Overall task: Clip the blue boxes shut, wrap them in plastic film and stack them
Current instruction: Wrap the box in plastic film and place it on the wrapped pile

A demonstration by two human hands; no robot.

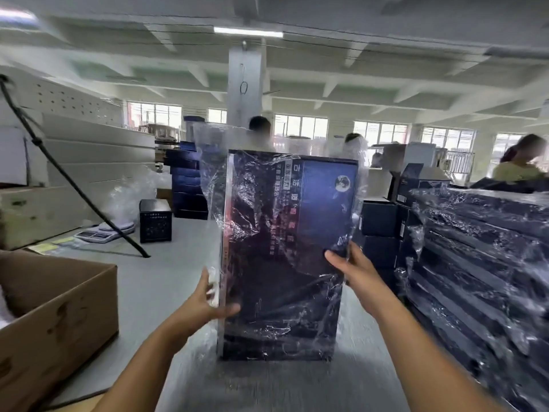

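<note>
A large flat blue box [300, 233] stands upright on its short end on the grey table [166, 281], straight in front of me. Loose clear plastic film [214, 162] covers it and sticks out above its top and along its sides. My left hand [209, 295] grips the box's left edge low down, thumb on the front face. My right hand [350, 269] holds the right edge, thumb pressed on the front over the film. A tall stack of film-wrapped blue boxes [481, 263] lies flat at my right.
An open cardboard carton [59, 316] sits at front left. A small black box [155, 220], a white scale [104, 231] and a slanting black cable [68, 176] lie beyond it. More blue boxes [187, 185] are stacked behind. People work in the background.
</note>
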